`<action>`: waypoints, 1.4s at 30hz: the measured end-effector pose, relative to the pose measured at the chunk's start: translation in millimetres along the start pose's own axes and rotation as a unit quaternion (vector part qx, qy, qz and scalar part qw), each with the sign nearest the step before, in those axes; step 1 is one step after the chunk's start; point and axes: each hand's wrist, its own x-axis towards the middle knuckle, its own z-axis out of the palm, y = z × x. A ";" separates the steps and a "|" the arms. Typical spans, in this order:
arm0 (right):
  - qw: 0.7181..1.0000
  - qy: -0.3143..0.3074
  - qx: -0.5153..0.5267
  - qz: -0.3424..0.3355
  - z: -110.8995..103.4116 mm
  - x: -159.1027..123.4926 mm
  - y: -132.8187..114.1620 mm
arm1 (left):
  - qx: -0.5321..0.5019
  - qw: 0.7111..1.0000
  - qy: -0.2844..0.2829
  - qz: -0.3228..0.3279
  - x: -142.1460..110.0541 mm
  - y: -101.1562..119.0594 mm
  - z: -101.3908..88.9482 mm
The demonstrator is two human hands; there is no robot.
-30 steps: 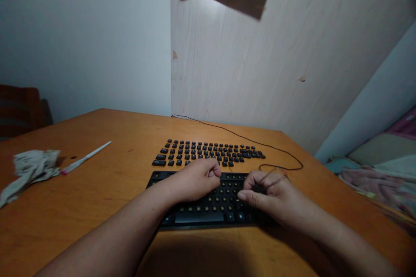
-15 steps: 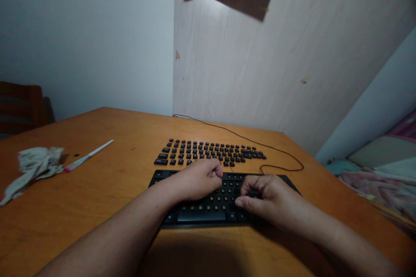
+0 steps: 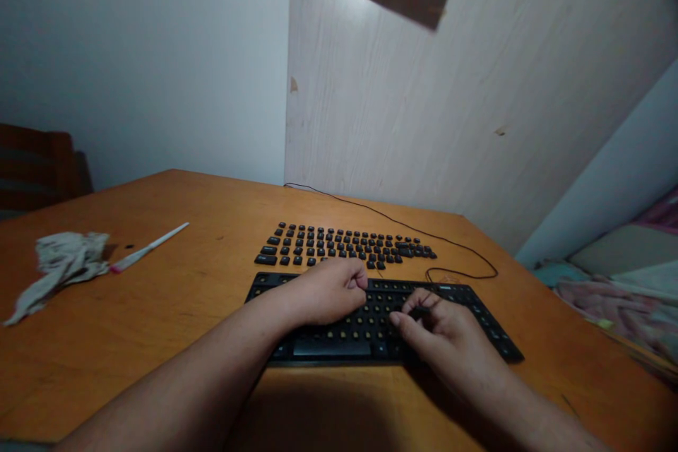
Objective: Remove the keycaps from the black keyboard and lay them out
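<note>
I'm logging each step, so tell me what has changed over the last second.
The right hand has drawn slightly toward the person, uncovering more of the right end of the keyboard. No taking hold or letting go shows; what this hand holds, if anything, is unclear. The left hand stays curled over the keyboard, and the loose keys, cloth and white stick lie as they were.

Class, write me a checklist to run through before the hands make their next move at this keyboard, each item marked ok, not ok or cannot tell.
1. Keyboard lying on the table: ok.
2. Loose keycaps set out in rows beyond it: ok.
3. Every key position capped: not ok, many are bare.
4. Cloth away from the keyboard: ok, off to the left.
5. Left hand free of any keycap: cannot tell, fingers curled.
6. Right hand holding a keycap: cannot tell.
</note>
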 end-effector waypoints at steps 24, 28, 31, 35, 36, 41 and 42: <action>0.983 0.131 0.124 0.008 5.1 -2.4 11.4 | 0.114 0.991 -0.072 0.026 -5.2 9.0 -4.1; 0.976 0.124 0.174 0.028 2.8 -0.8 12.0 | 0.090 0.994 -0.063 0.016 -5.1 7.2 -1.5; 0.974 0.131 0.186 0.022 1.7 1.2 9.0 | 0.018 0.999 -0.035 0.006 -3.3 5.6 3.8; 0.975 0.149 0.162 -0.020 0.8 5.3 -5.4 | -0.153 0.988 -0.020 -0.006 0.6 8.5 10.8; 0.975 0.155 0.154 -0.034 1.2 6.8 -10.4 | -0.197 0.980 -0.021 -0.008 1.2 9.8 11.8; 0.974 0.173 0.099 -0.110 5.1 17.0 -32.1 | -0.313 0.950 -0.014 -0.009 2.1 13.2 9.6; 0.973 0.175 0.086 -0.126 5.9 19.2 -34.2 | -0.326 0.945 -0.010 -0.012 2.0 13.4 8.4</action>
